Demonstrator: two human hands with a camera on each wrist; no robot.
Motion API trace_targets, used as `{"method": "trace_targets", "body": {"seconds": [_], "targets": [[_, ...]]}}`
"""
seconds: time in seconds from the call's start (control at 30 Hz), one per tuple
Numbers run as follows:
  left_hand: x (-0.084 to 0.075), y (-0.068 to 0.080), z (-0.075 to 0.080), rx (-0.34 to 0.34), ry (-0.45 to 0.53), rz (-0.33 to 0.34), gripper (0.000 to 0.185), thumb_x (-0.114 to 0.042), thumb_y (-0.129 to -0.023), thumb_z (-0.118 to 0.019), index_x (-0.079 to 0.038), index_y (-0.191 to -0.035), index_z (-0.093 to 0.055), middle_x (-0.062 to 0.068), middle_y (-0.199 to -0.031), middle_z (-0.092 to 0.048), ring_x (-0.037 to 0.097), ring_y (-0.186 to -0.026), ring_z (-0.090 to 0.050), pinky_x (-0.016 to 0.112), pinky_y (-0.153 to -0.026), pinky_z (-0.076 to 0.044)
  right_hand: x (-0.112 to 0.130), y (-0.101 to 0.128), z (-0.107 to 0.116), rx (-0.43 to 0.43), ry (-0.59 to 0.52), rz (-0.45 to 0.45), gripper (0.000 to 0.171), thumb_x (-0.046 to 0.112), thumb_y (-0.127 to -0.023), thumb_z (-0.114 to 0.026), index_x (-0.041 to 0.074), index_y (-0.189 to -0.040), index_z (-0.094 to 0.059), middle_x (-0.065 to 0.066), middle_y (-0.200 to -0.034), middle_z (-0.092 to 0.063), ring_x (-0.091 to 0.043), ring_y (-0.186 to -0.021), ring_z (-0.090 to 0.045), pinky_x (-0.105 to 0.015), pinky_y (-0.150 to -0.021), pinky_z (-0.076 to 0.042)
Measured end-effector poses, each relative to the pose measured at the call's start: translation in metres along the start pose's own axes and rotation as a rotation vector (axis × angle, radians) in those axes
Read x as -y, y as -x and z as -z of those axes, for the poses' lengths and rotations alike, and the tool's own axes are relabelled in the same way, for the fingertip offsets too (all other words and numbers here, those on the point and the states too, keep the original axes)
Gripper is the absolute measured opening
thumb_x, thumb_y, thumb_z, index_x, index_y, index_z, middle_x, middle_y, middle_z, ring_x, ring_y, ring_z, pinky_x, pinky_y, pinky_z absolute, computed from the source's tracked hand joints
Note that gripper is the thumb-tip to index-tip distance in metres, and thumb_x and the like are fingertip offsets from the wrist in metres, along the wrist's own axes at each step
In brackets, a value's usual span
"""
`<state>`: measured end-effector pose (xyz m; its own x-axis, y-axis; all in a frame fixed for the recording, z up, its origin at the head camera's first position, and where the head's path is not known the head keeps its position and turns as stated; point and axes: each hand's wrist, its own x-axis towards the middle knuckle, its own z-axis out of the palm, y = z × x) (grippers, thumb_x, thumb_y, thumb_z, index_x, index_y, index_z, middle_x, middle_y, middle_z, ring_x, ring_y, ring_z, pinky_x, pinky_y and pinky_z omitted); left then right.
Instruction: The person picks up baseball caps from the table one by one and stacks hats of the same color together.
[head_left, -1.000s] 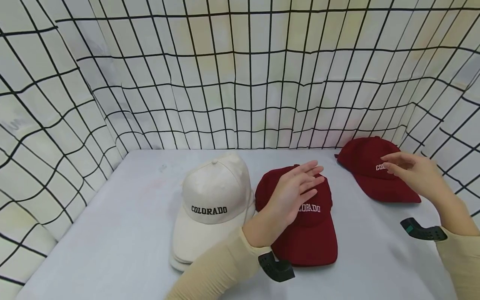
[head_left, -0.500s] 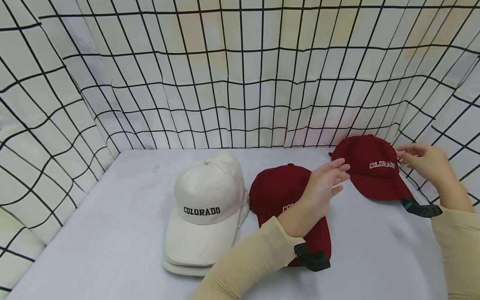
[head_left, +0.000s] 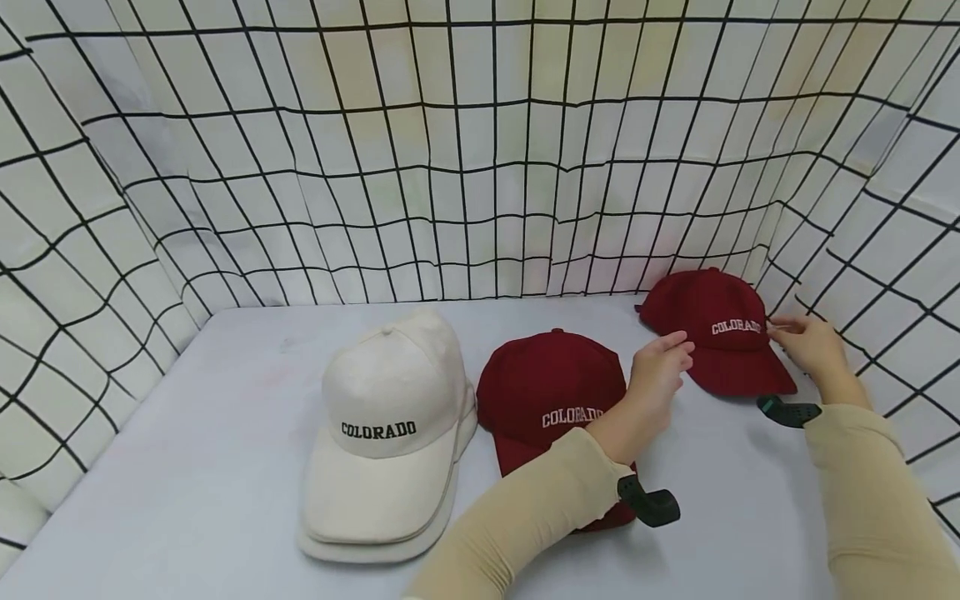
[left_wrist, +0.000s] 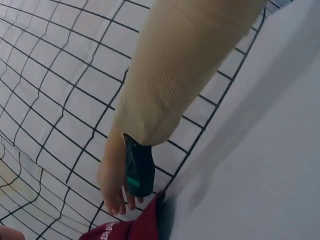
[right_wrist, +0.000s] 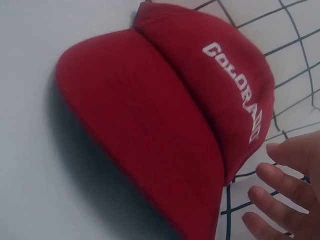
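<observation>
Far dark-red "COLORADO" cap (head_left: 720, 329) lies at the worktop's (head_left: 247, 433) back right corner, flanked by left hand (head_left: 660, 371) and right hand (head_left: 806, 346), both released; judged light, soft-crowned, best taken by the stiff brim.

The dark red cap (head_left: 716, 329) with white "COLORADO" letters lay upright on the table, its brim toward the person. It sat between the left hand (head_left: 658, 372) and the right hand (head_left: 806, 346), fingers at its sides.
</observation>
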<state>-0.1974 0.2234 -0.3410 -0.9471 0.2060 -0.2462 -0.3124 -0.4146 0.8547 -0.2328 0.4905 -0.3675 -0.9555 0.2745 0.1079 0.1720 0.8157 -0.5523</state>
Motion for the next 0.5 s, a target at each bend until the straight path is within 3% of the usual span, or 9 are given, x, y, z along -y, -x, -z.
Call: {"method": "trace_targets", "body": {"seconds": [0.13, 0.33, 0.5], "targets": [[0.006, -0.016, -0.004, -0.035, 0.011, 0.012, 0.027, -0.002, -0.099, -0.051, -0.004, -0.117, -0.072, 0.008, -0.109, -0.074, 0.029, -0.108, -0.066, 0.056, -0.109, -0.04, -0.006, 0.001, -0.007, -0.006, -0.045, -0.036, 0.046, 0.018, -0.107, -0.045, -0.017, -0.136, -0.048, -0.041, -0.126, -0.053, -0.048, -0.109, -0.055, -0.037, -0.07, -0.046], [0.015, -0.037, -0.015, -0.087, 0.043, 0.05, 0.03, -0.007, -0.102, -0.049, -0.001, -0.122, -0.07, 0.012, -0.115, -0.072, 0.037, -0.117, -0.062, 0.055, -0.11, -0.04, -0.015, 0.002, -0.006, 0.056, -0.038, -0.012, 0.047, 0.017, -0.108, -0.042, -0.02, -0.136, -0.043, -0.045, -0.126, -0.05, -0.056, -0.116, -0.05, -0.061, -0.089, -0.045], [0.025, -0.054, -0.018, -0.166, 0.098, 0.115, 0.032, -0.006, -0.102, -0.047, 0.003, -0.124, -0.067, 0.018, -0.119, -0.07, 0.037, -0.114, -0.062, 0.054, -0.11, -0.04, -0.017, 0.0, -0.009, 0.101, -0.047, -0.022, 0.049, 0.018, -0.109, -0.038, -0.022, -0.138, -0.04, -0.045, -0.125, -0.05, -0.055, -0.116, -0.05, -0.059, -0.089, -0.046]]}}
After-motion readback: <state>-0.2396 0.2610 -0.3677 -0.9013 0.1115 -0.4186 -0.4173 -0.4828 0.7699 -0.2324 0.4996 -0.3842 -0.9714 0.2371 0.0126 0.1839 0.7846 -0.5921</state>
